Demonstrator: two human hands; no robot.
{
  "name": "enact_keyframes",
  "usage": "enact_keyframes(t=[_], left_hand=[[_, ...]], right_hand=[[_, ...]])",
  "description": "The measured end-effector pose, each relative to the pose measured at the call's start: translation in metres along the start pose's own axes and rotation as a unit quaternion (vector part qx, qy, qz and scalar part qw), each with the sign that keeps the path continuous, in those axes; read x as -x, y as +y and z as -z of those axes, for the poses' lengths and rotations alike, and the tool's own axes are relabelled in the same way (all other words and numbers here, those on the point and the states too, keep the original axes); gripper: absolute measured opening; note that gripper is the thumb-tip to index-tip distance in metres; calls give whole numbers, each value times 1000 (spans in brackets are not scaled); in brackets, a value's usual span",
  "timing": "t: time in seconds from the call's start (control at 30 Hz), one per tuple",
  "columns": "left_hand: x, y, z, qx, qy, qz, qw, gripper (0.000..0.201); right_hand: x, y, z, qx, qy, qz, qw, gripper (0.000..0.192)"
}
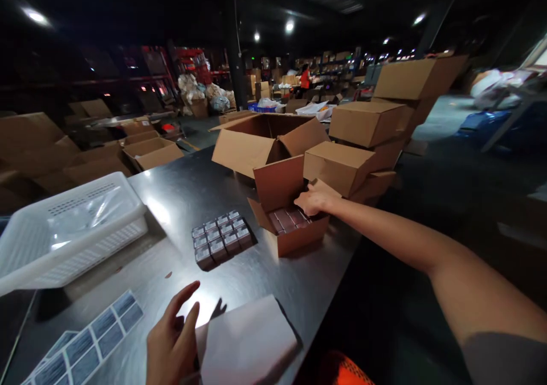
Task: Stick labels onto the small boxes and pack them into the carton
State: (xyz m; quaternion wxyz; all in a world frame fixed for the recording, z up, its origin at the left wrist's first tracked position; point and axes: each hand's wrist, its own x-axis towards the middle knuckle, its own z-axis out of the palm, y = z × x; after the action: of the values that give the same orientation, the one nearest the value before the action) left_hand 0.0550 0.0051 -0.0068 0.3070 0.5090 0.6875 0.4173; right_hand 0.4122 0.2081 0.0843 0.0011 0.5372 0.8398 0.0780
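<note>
The right hand [317, 199] reaches across the dark, glossy metal table [179, 194] into a small open brown cardboard box [294, 225]. Its fingers are bent down over the far right corner of the box, touching the small dark rectangular packs [287, 221] packed in rows inside. Whether the fingers have closed on a pack cannot be told, as the hand covers its own fingertips. The box stands near the right edge of the table with its rear flap upright.

Just to the left of the box, apart from it, a block of matching small dark packs with pale labels [221, 238] lies on the table in tidy rows, untouched by either hand.

The left hand [173, 339] is at the near edge of the table, fingers loosely spread and holding nothing. Its inner side touches a pale sheet of paper [245, 342] lying flat there. To its left lies a sheet of blue-grey rectangular labels [92, 342].

A white perforated plastic basket [64, 231] sits on the table's left side. Behind the small box are a large open cardboard carton [256, 140] and a stack of closed brown cartons [367, 140]. A person in an orange top [305, 78] stands far back in the warehouse.
</note>
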Motion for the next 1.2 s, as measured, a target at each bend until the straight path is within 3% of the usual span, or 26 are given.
enact_keyframes(t=[0.1,0.17,0.23,0.3,0.37,0.47,0.53,0.63,0.73,0.83,0.93,1.03,1.13,1.2], left_hand=[[-4,-6,5,-98,104,-35,989,55],[-8,-10,9,-142,160,-49,976,50],[-11,-13,10,-139,212,-71,965,45],[-12,-15,10,-98,254,-108,956,40],[-13,-16,11,-52,265,-156,950,37],[-18,-18,18,-34,301,-204,931,36],[-23,-17,28,-78,300,-162,937,37],[-27,-12,41,-167,283,-35,944,37],[-30,-8,43,-151,233,28,960,40],[-30,-7,34,-134,193,63,970,54],[-29,-7,28,-174,211,108,956,60],[-32,-11,31,-213,226,140,940,58],[-38,-18,41,-248,206,149,935,57],[-42,-23,47,-259,189,151,935,55]], right_hand=[[5,-32,21,-6,-39,-14,999,29],[12,-74,33,-22,-18,10,1000,23],[19,-129,36,-95,29,84,991,30],[25,-187,29,-278,54,210,936,45],[29,-237,17,-413,15,295,862,62],[22,-279,-2,-499,-83,309,805,65],[13,-285,-14,-537,-108,281,788,57],[3,-273,-27,-574,-93,214,785,43],[3,-259,-34,-587,-76,144,793,39],[7,-257,-40,-573,-56,122,809,22],[12,-265,-45,-516,68,187,833,4],[19,-272,-45,-451,169,272,833,6],[23,-271,-37,-450,169,371,795,6],[20,-261,-29,-511,166,377,754,9]])
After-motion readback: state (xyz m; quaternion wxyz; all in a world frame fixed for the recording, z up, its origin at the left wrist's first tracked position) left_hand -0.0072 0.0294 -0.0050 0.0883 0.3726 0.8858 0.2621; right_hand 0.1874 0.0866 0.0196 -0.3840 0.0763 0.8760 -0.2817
